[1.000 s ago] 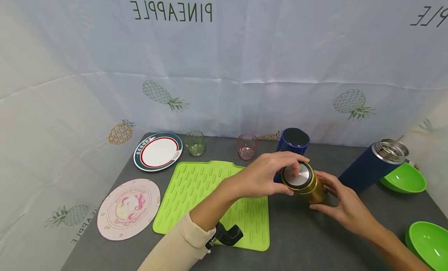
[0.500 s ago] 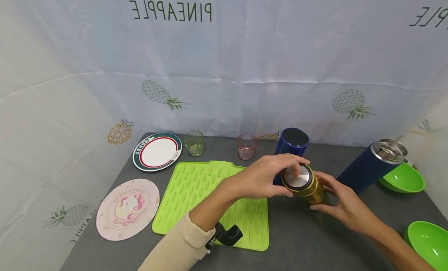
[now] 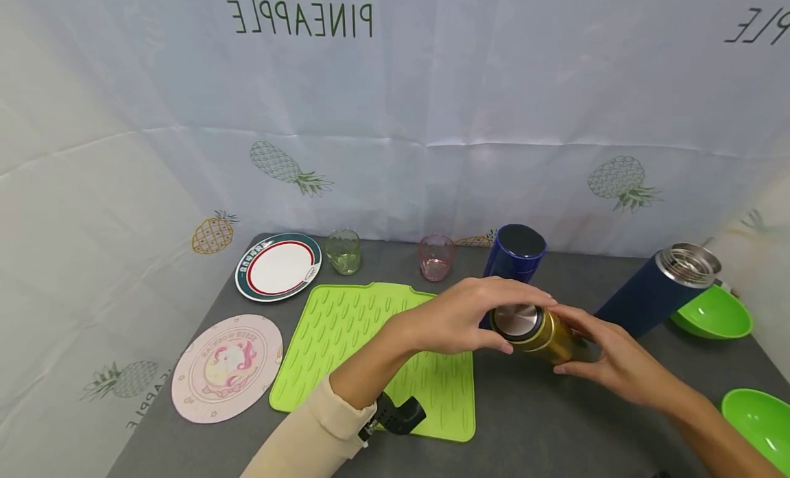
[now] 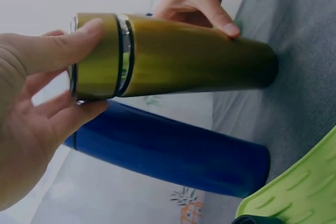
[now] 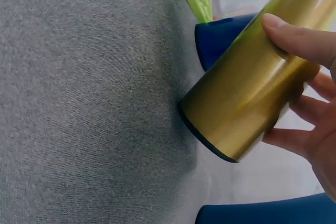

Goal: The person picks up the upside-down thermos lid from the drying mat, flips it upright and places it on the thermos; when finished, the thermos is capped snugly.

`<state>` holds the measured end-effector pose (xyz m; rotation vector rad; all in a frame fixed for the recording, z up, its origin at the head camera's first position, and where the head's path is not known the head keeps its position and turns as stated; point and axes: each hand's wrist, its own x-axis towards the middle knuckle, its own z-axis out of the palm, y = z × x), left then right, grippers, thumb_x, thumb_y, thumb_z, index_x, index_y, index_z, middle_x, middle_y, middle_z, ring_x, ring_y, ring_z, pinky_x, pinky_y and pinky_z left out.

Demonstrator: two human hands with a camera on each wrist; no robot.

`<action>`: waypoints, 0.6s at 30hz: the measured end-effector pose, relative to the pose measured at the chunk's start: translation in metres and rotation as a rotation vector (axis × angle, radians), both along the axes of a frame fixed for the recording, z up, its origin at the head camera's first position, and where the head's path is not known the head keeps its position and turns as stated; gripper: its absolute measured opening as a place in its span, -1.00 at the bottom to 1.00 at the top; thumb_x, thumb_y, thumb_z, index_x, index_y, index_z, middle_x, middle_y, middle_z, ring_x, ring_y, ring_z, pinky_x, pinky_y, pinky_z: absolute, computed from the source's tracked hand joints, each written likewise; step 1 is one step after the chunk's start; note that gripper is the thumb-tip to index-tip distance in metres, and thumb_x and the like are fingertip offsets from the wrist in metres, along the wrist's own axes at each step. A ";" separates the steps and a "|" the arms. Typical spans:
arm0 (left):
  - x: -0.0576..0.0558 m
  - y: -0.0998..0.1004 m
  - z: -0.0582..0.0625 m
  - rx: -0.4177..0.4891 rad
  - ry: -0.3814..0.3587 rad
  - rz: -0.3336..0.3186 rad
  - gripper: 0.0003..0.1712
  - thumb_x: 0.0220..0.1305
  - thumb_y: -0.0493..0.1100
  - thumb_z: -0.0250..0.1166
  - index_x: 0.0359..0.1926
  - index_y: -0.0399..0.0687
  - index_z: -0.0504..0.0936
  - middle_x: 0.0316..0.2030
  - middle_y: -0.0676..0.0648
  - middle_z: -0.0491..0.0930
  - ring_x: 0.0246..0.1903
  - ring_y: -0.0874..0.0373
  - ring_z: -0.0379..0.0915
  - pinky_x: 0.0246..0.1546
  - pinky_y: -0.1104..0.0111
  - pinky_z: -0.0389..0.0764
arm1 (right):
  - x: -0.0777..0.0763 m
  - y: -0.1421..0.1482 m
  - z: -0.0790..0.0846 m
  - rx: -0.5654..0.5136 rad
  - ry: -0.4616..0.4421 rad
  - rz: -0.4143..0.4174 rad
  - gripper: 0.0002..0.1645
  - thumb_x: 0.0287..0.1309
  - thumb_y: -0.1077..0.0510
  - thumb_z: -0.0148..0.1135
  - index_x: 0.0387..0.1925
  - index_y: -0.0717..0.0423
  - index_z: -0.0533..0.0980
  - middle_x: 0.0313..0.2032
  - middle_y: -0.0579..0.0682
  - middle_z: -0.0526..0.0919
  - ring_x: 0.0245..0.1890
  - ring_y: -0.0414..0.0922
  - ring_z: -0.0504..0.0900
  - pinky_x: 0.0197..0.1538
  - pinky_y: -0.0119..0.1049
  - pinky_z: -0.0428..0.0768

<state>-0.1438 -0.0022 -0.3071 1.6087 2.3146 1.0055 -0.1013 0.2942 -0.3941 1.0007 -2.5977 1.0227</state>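
While left hand (image 3: pixel 459 318) and right hand (image 3: pixel 620 360) clasp the gold flask (image 4: pixel 191 59), a bright blue flask (image 3: pixel 511 264), seemingly near, stands partly hidden.

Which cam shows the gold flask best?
Left wrist, because it shows the gold flask side-on, nearly full length, cap and seam included. Head: silver top, body foreshortened and partly covered. Right wrist: lower body, dark bottom rim; cap out of frame.

I count three bottles here: one gold bottle (image 3: pixel 552 339), one bright blue bottle (image 3: pixel 515 262) and, over to the right, one navy bottle (image 3: pixel 642 296). Two glasses at the far side, a green glass (image 3: pixel 344 253) and a pink glass (image 3: pixel 436 260). Two bowls on the right, a far bowl (image 3: pixel 716 317) and a near bowl (image 3: pixel 762 430). One plate (image 3: pixel 280 269), far left. Two mats, a pink mat (image 3: pixel 228 368) and a green mat (image 3: pixel 345 334). Two hands.
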 end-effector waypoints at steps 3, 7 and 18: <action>-0.001 0.000 0.001 -0.004 0.010 -0.047 -0.26 0.19 -0.27 0.50 0.39 -0.03 0.49 0.44 -0.02 0.41 0.45 0.14 0.32 0.39 0.51 0.37 | -0.001 0.001 0.002 0.003 -0.008 0.018 0.16 -0.30 0.35 0.68 0.43 0.16 0.34 0.26 -0.43 0.48 0.18 -0.63 0.47 0.14 -0.79 0.44; 0.000 0.000 0.001 0.012 0.068 -0.015 -0.34 0.19 -0.20 0.52 0.32 -0.06 0.55 0.34 -0.05 0.45 0.35 0.13 0.40 0.28 0.57 0.44 | -0.001 0.000 0.002 0.007 -0.018 0.018 0.17 -0.28 0.33 0.68 0.44 0.14 0.32 0.28 -0.43 0.47 0.18 -0.63 0.47 0.15 -0.79 0.43; 0.002 -0.002 0.007 -0.060 0.054 -0.037 -0.28 0.20 -0.30 0.48 0.38 0.01 0.51 0.43 -0.01 0.40 0.47 0.13 0.28 0.42 0.48 0.35 | 0.000 -0.002 0.002 0.019 -0.033 0.012 0.15 -0.23 0.29 0.67 0.46 0.10 0.31 0.32 -0.49 0.42 0.21 -0.65 0.44 0.15 -0.79 0.43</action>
